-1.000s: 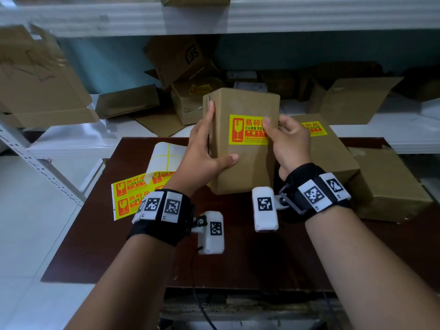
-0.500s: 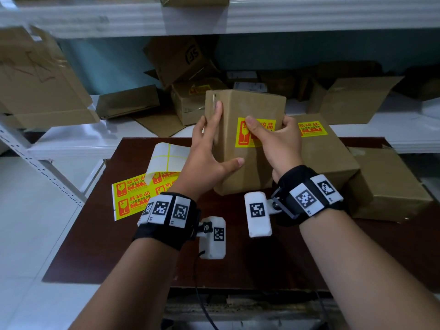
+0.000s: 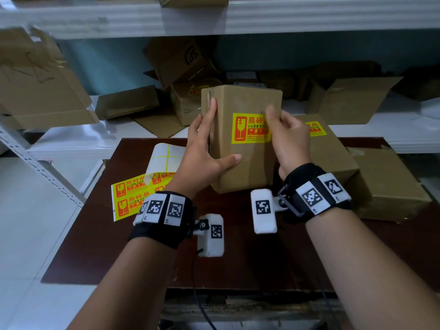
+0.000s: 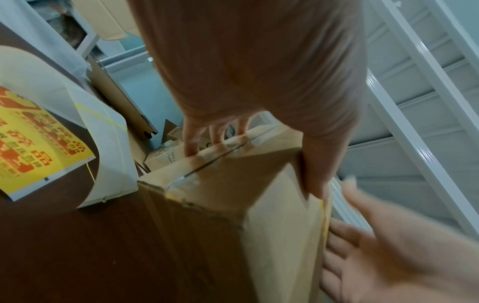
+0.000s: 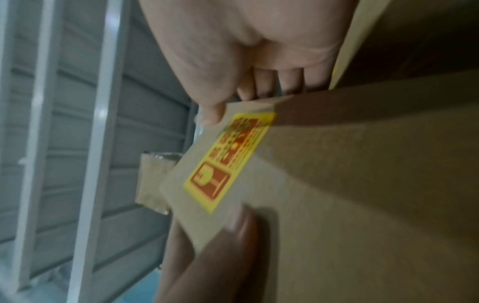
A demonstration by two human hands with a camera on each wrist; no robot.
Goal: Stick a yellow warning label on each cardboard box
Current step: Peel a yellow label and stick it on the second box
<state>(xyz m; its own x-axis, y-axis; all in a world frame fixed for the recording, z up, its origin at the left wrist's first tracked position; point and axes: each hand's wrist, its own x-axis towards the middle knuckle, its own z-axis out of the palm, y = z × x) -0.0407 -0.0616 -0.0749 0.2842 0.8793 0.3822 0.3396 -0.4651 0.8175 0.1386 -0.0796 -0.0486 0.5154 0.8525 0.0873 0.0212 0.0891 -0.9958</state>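
Head view shows a tall brown cardboard box (image 3: 242,167) standing upright on the dark brown wooden table (image 3: 142,258), held between both hands. The left hand (image 3: 202,158) lies against the box's left side with its fingers straight up along the edge and its thumb spread across the lower front face, so the hand clasps the corner. The right hand (image 3: 289,139) sits at the box's right edge, its thumb pressed on the front face over the right end of the rectangular yellow warning label with red print (image 3: 248,131), its fingers bent round the far side. The label is stuck flat on the upper front face of the box.

Left wrist view shows the left fingertips (image 4: 191,149) touching the taped seam on the box's side, with the thumb on the adjoining face. Right wrist view, blurred, shows the right thumb at the label's end and the other fingers curled behind the box edge.

A sheet of yellow warning labels (image 3: 131,196) with its white backing curled up lies on the table to the left. A second labelled cardboard box (image 3: 331,153) stands just behind the right hand, and a plain flat cardboard box (image 3: 390,186) lies to its right.
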